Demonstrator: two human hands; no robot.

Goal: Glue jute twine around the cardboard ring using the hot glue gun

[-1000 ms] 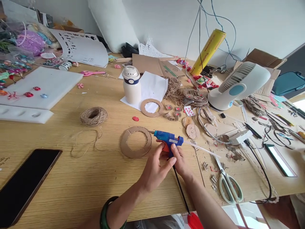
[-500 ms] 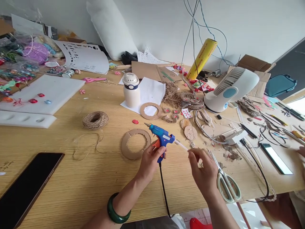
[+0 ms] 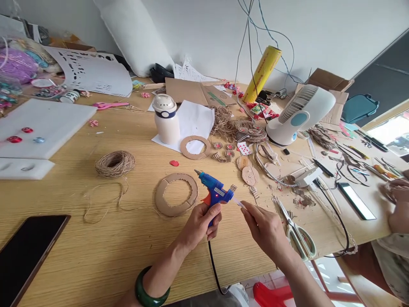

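A blue glue gun (image 3: 214, 187) with an orange trigger is gripped by its handle in my left hand (image 3: 201, 224), its nozzle pointing up and to the left. My right hand (image 3: 263, 224) pinches a thin whitish glue stick (image 3: 238, 202) at the gun's rear end. A small light on the gun's side glows red. Just left of the gun lies a flat cardboard ring (image 3: 161, 198). Beyond it is a coil of brown twine (image 3: 115, 163) with a loose end. To the right of my right hand rest scissors with pale green handles (image 3: 300, 238).
A black phone (image 3: 32, 251) lies at the left. Behind stand a cream bottle (image 3: 166, 123) and a white fan (image 3: 300, 113). Cardboard discs (image 3: 249, 175) and scraps spread toward the right, near a lit phone (image 3: 356, 200). Another person's hand (image 3: 399, 192) is at the far right.
My right hand has moved closer to the gun, and less of the glue stick shows behind it. The camera view has shifted slightly to the right.
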